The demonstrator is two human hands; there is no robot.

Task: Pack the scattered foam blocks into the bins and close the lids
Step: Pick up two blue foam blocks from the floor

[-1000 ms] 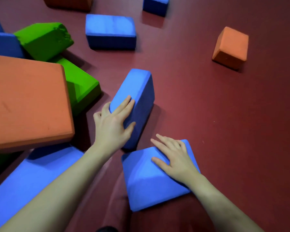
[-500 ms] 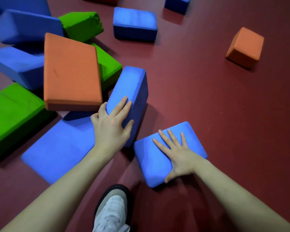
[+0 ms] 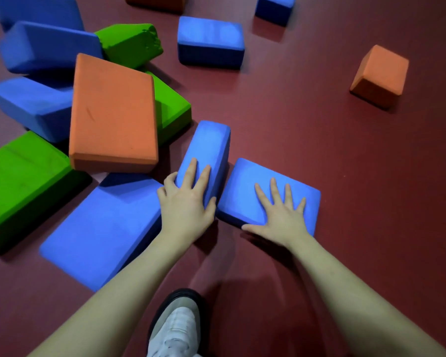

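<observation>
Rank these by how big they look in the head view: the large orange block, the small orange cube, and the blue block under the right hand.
1. Large orange block
2. Blue block under the right hand
3. Small orange cube, though it lies farther from the camera

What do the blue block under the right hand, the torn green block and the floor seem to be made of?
Blue block: likely soft foam, matte, rounded edges.
Torn green block: foam, crumbly ragged end.
Floor: probably vinyl or rubber, faintly textured, dull sheen.

Playroom (foam blocks [image 3: 113,117], red floor [image 3: 319,140])
</observation>
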